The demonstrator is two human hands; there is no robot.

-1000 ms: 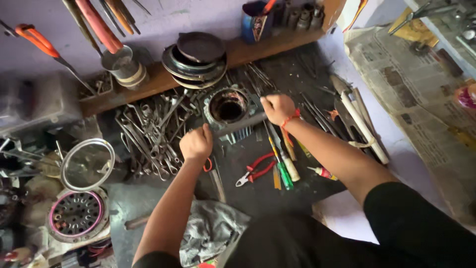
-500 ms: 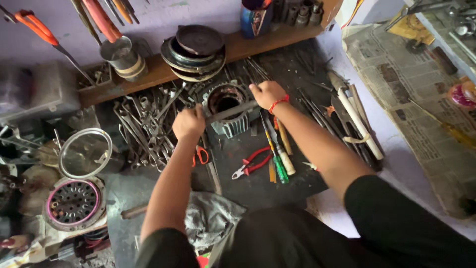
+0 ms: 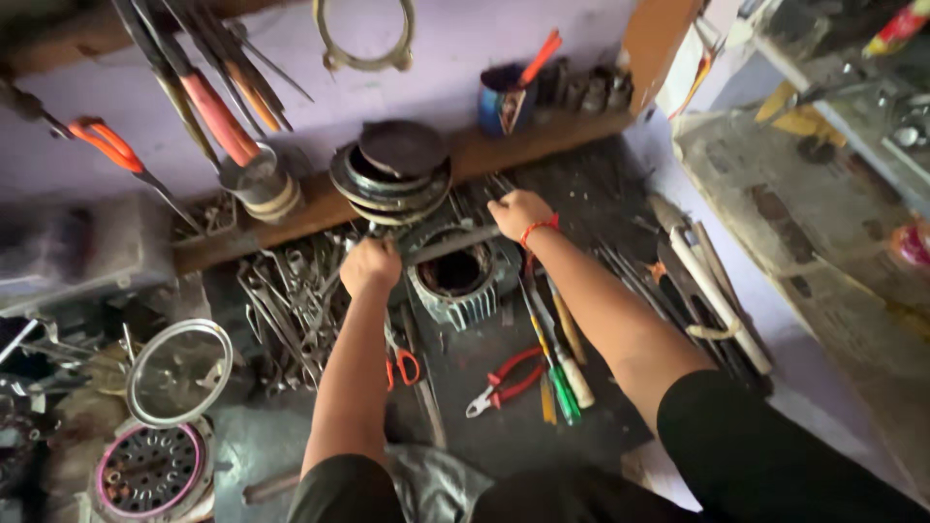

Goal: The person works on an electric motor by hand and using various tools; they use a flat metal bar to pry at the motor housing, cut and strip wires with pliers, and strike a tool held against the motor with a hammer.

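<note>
A finned motor housing [image 3: 455, 286] is set on the dark workbench [image 3: 601, 203], just near of the wooden shelf [image 3: 320, 208]. A metal bar [image 3: 450, 245] lying across its open top is gripped at the left end by the closed left hand [image 3: 370, 266] and at the right end by the right hand [image 3: 518, 213]. Red-handled pliers [image 3: 504, 380] and screwdrivers [image 3: 562, 363] lie nearer.

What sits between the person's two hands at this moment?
In the head view, a flat metal bar spans from the left hand to the right hand, lying across the open top of the finned motor housing.
</note>
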